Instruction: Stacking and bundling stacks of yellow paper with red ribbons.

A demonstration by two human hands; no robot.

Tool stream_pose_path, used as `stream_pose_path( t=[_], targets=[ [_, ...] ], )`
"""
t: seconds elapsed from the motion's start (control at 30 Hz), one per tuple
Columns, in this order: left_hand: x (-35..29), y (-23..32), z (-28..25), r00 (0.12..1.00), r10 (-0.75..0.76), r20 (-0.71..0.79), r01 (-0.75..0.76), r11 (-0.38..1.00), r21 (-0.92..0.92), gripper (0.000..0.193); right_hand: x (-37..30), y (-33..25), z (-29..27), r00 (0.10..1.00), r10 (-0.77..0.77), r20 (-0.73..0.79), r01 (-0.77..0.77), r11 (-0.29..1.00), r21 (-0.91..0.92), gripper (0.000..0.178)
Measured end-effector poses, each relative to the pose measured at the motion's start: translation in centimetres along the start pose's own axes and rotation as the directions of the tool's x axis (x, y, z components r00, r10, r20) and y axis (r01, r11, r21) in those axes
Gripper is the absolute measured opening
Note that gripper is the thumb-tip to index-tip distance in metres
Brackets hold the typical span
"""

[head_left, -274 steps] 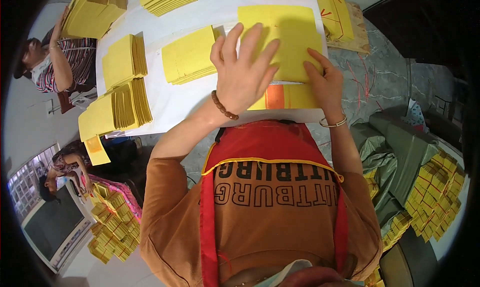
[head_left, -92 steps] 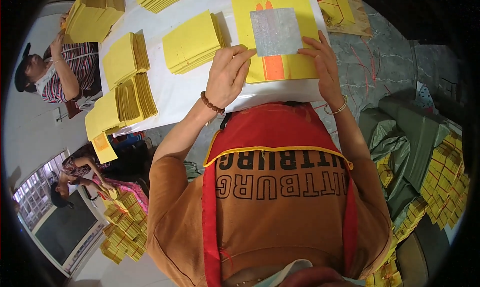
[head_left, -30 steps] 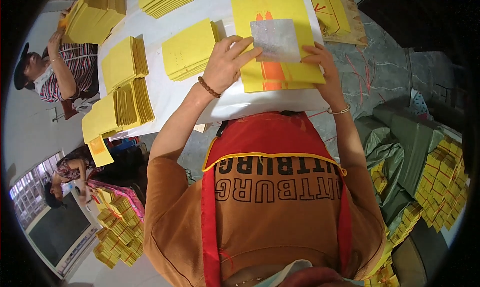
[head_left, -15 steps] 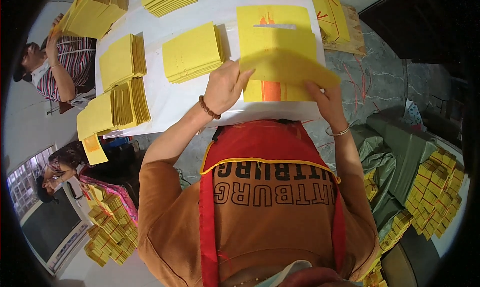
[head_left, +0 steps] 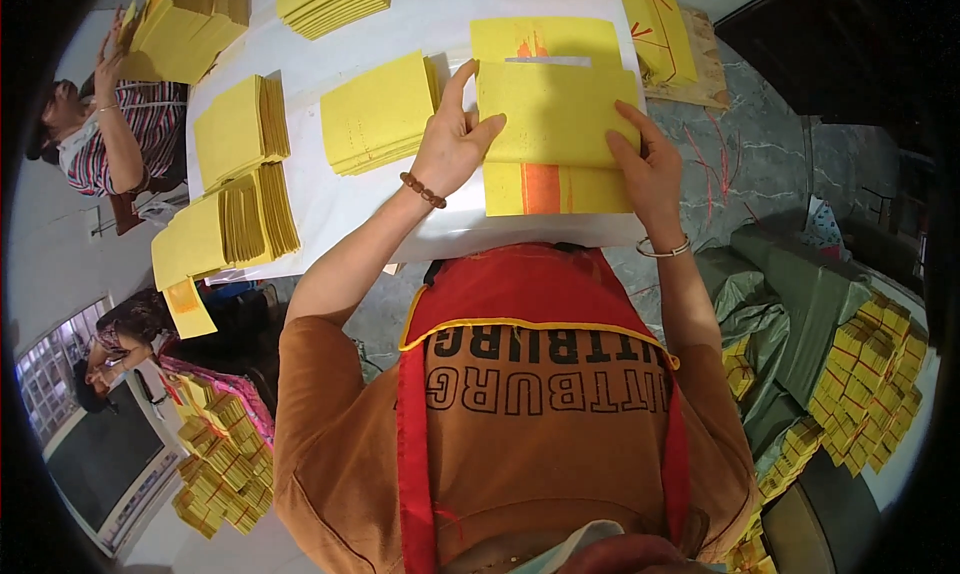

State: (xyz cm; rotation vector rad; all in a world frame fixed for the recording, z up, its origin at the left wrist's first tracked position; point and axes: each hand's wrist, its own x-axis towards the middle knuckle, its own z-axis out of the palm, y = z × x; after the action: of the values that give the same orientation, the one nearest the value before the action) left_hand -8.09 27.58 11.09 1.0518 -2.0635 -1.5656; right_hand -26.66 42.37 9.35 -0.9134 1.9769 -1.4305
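In front of me on the white-covered table lies yellow paper with orange printing at its far end and an orange block near me. A yellow sheet lies across its middle, covering part of it. My left hand is at the sheet's left edge, thumb on the paper and index finger stretched along the side. At the right edge, my right hand holds the sheet, its thumb and index finger on top. The undersides of both grips are hidden. Left of my left hand sits a neat stack of yellow paper.
More yellow stacks stand along the table's left side and far edge. A co-worker in a striped top handles paper at the far left; another person is lower left. Red-tied bundles are piled at right, beside a green cover.
The lifted yellow sheet has come down flatter and farther from me. My left index finger has stretched out along its edge, and my right hand has shifted up its right side.
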Motion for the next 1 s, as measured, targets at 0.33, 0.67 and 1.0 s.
stream_pose_path(
  t=[0.33,0.67,1.0],
  targets=[
    [-0.2,0.3,-0.4,0.98,0.176,-0.098,-0.151,0.963,0.224,0.057,0.6,1.0,0.3,1.0,-0.002,-0.017,0.003,1.0,0.017,0.037],
    [-1.2,1.3,2.6,0.735,0.499,0.458,-0.662,0.385,0.643,0.067,0.4,-0.3,0.3,1.0,0.006,-0.015,-0.007,0.998,-0.065,0.037],
    [-1.3,0.9,2.9,0.767,0.409,0.494,-0.638,0.402,0.657,0.07,-4.3,-1.5,0.4,0.853,-0.362,0.375,0.515,0.472,-0.716,0.05]
  ],
)
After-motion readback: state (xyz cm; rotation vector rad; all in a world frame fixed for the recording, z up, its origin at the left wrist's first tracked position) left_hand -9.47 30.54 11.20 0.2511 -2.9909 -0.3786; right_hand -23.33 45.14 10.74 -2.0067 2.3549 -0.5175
